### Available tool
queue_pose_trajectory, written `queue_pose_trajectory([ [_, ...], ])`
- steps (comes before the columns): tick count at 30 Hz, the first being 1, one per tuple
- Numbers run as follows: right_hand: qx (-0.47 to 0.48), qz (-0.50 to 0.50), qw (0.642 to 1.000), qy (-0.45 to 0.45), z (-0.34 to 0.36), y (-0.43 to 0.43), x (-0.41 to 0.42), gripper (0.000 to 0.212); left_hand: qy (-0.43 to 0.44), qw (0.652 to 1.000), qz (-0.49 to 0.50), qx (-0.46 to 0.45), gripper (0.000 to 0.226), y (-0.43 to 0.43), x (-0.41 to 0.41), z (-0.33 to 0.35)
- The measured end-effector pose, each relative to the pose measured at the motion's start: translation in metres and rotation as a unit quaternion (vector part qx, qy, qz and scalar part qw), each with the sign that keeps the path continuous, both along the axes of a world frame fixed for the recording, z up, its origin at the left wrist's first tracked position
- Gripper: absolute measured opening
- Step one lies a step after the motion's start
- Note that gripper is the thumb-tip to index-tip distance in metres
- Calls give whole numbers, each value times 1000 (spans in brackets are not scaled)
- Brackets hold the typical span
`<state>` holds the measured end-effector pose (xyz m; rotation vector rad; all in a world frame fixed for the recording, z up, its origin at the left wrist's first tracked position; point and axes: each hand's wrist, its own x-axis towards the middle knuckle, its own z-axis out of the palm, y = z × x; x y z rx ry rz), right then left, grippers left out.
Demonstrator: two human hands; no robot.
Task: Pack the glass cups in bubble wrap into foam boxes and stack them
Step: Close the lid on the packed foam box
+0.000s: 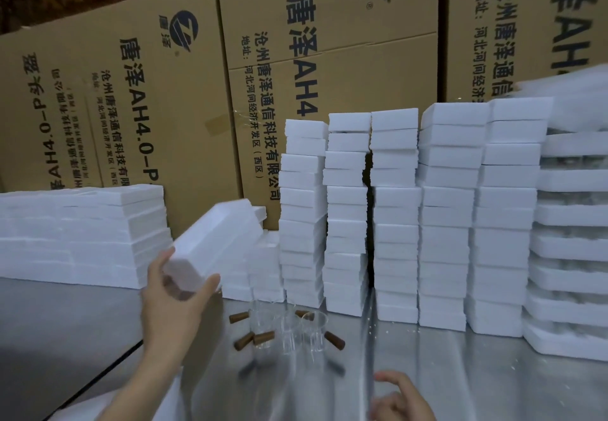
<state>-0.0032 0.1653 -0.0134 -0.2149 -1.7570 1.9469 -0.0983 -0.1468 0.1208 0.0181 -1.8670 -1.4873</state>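
white foam box (215, 239) tilted, glass cups (289, 328) upright

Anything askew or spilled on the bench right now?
Yes. The second tall foam stack from the left is unevenly stacked, leaving a jagged dark gap to the third stack. Brown corks lie scattered on their sides around the glass cups. The left hand holds a foam box tilted.

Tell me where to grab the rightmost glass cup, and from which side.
Probably grip the glass cup round its upper wall, coming from the near right with the right hand. It stands upright, with a neighbouring cup close on its left and a cork lying by its right base, so low down is crowded.
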Motion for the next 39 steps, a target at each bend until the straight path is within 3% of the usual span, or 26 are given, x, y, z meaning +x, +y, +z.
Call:
queue_pose_trajectory([
  [2,49,33,998,-10,3,3,16,28,-10,999,-35,-12,90,12,39,-30],
  [9,32,-88,996,-2,4,9,44,14,-39,981,-144,-125,91,75,130,-107],
  [18,104,-105,987,-55,3,7,64,15,-121,931,-226,-261,82,94,154,-119],
  [25,48,-186,979,-73,-5,23,67,10,-148,897,-272,-316,85,103,168,-117],
  [30,-38,-95,987,-122,11,53,85,23,-118,879,-326,-328,80,129,184,-122],
  [33,-1,-41,983,-179,32,70,108,44,-114,861,-375,-323,87,147,194,-125],
  [35,26,-6,978,-208,48,77,127,55,-105,869,-398,-274,87,155,195,-127],
  [39,116,32,961,-250,66,74,145,44,-107,905,-380,-158,74,165,182,-131],
])
